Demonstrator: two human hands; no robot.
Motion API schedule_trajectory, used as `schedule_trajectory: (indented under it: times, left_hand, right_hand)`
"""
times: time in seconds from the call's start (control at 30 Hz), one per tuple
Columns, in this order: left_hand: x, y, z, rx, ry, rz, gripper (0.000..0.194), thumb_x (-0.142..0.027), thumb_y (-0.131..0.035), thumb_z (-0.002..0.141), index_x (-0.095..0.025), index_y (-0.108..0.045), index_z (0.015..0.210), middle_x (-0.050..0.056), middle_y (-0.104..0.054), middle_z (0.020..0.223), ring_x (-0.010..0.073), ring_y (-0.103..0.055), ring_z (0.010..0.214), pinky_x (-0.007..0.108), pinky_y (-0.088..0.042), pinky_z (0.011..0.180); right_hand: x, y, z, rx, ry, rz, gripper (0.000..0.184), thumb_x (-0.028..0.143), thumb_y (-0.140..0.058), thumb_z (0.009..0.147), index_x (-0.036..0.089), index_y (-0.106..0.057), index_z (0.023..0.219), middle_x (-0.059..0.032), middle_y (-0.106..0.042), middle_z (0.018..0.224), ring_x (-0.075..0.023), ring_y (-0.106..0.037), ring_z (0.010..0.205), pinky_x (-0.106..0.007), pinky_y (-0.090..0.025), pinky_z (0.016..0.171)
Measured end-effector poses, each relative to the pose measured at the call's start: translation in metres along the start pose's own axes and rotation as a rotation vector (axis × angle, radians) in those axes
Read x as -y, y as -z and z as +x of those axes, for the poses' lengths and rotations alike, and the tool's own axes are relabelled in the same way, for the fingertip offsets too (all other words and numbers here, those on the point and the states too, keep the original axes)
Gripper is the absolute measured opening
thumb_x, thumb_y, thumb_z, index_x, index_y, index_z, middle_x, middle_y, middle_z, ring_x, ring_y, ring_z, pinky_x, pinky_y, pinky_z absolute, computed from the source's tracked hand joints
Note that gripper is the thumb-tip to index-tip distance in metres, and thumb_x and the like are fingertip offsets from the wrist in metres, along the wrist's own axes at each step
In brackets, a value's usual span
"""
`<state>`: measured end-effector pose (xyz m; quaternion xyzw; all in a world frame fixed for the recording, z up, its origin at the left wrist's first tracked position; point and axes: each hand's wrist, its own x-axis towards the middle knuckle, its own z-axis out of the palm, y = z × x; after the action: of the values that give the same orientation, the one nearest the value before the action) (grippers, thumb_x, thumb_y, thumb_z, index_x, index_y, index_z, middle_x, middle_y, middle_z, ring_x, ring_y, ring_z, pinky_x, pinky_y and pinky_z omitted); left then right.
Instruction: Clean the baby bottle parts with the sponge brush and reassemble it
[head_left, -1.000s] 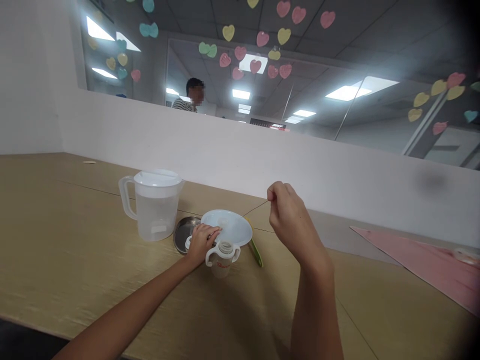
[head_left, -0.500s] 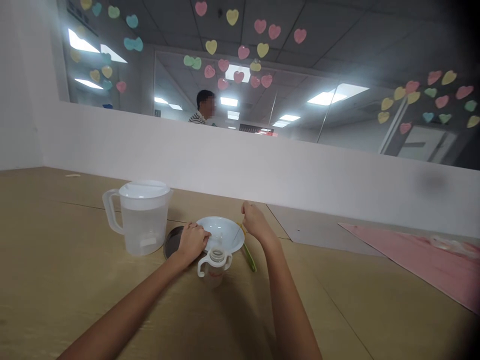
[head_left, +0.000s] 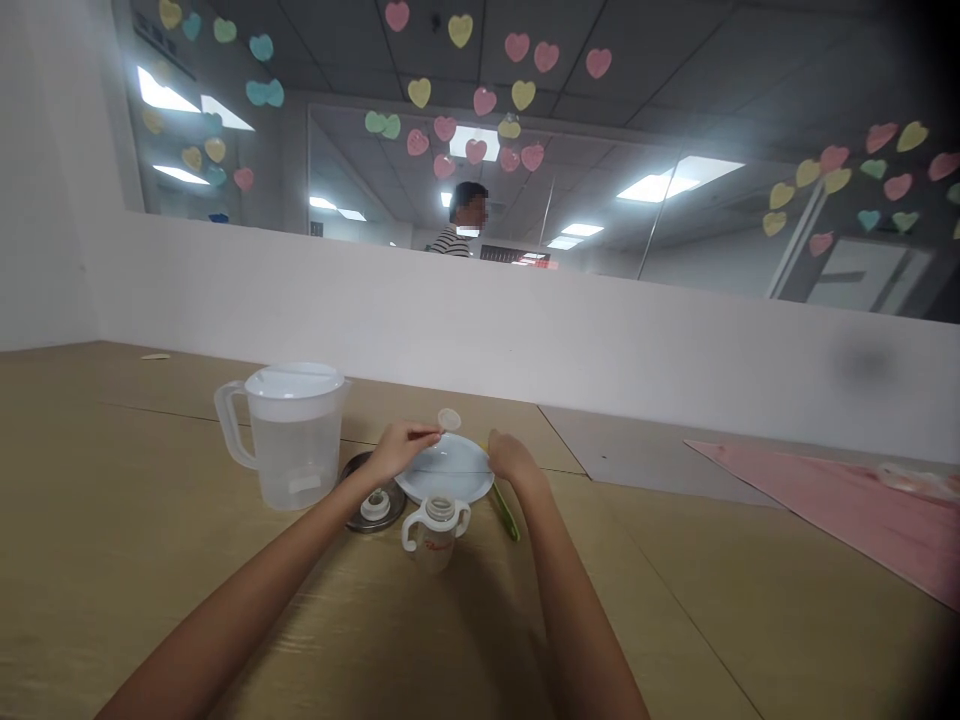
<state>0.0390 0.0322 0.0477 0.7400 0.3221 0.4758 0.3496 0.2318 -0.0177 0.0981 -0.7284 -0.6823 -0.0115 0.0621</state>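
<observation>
Pitcher (head_left: 296,450) of translucent plastic, lidded, stands leftmost on the table (head_left: 187,540). Just right of it, the round metal tray (head_left: 396,503) holds a white ring cap (head_left: 375,505), covered by the left hand half a second ago and now in view; the forearm hides part of the tray. The left hand (head_left: 399,448) has lifted, its fingers pinching a translucent disc (head_left: 449,420) above the white plate's (head_left: 459,488) far rim. The two-handled bottle (head_left: 439,545) stands open before the plate, its red lettering unreadable. A thin dark line crosses the plate. Beside it lies a green handle (head_left: 506,515), its far end hidden. The right hand (head_left: 514,458), little moved, is blurred at the plate's right rim; its fingers are curled, but I cannot tell whether they grip anything.
</observation>
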Motion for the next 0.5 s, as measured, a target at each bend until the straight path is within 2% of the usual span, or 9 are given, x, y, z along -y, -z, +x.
schedule_trajectory:
  times: [0.07,0.13,0.2,0.27,0.33,0.4,0.5]
  left_hand:
    - [-0.012,0.000,-0.005,-0.060,0.018,-0.102,0.031,-0.039,-0.063,0.070,-0.012,-0.072,0.083,0.008,-0.071,0.092,0.0224,-0.063,0.089,0.033,-0.047,0.082]
    - [-0.028,-0.001,-0.013,-0.092,0.016,-0.182,0.030,-0.039,-0.065,0.069,-0.012,-0.071,0.080,0.007,-0.071,0.090,0.0219,-0.062,0.089,0.033,-0.046,0.082]
    - [-0.044,-0.002,-0.021,-0.082,-0.002,-0.234,0.032,-0.038,-0.066,0.068,-0.012,-0.071,0.087,0.007,-0.071,0.092,0.0210,-0.061,0.088,0.032,-0.046,0.082]
    - [-0.055,-0.003,-0.030,-0.059,-0.019,-0.250,0.033,-0.039,-0.064,0.070,-0.012,-0.071,0.087,0.006,-0.071,0.087,0.0197,-0.061,0.083,0.031,-0.047,0.078]
    - [-0.060,-0.005,-0.038,-0.049,-0.037,-0.224,0.032,-0.041,-0.062,0.071,-0.011,-0.071,0.078,0.004,-0.069,0.075,0.0178,-0.059,0.073,0.029,-0.047,0.070]
    - [-0.060,-0.007,-0.044,-0.055,-0.061,-0.176,0.032,-0.041,-0.060,0.071,-0.011,-0.069,0.068,0.002,-0.066,0.066,0.0158,-0.056,0.066,0.027,-0.045,0.064]
    - [-0.052,-0.012,-0.049,-0.028,-0.084,-0.148,0.030,-0.040,-0.061,0.072,-0.012,-0.068,0.066,0.000,-0.065,0.065,0.0152,-0.055,0.065,0.026,-0.044,0.064]
  right_hand:
    - [0.007,0.016,-0.010,-0.044,0.058,0.044,0.021,0.012,-0.039,0.088,0.009,-0.055,0.102,-0.0166,-0.063,0.100,-0.0199,-0.059,0.090,-0.025,-0.037,0.068]
    - [0.017,0.035,-0.027,-0.103,0.160,0.116,0.032,0.027,-0.025,0.096,0.014,-0.054,0.101,-0.0112,-0.063,0.101,-0.0161,-0.058,0.089,-0.024,-0.037,0.070]
    - [0.029,0.051,-0.047,-0.145,0.359,0.366,0.042,0.041,-0.021,0.096,0.015,-0.053,0.099,-0.0082,-0.063,0.097,-0.0149,-0.058,0.084,-0.024,-0.037,0.069]
    - [0.041,0.061,-0.067,-0.115,0.517,0.496,0.043,0.048,-0.024,0.094,0.018,-0.053,0.102,-0.0054,-0.063,0.097,-0.0142,-0.057,0.082,-0.024,-0.038,0.068]
    - [0.050,0.066,-0.081,-0.136,0.557,0.502,0.041,0.052,-0.035,0.090,0.019,-0.053,0.105,-0.0050,-0.062,0.096,-0.0152,-0.056,0.081,-0.025,-0.037,0.067]
    - [0.055,0.067,-0.089,-0.213,0.550,0.468,0.038,0.049,-0.047,0.085,0.020,-0.052,0.111,-0.0051,-0.061,0.099,-0.0163,-0.055,0.085,-0.025,-0.036,0.067]
    - [0.058,0.065,-0.090,-0.257,0.524,0.410,0.030,0.039,-0.053,0.083,0.020,-0.055,0.107,-0.0041,-0.062,0.096,-0.0158,-0.054,0.083,-0.024,-0.035,0.065]
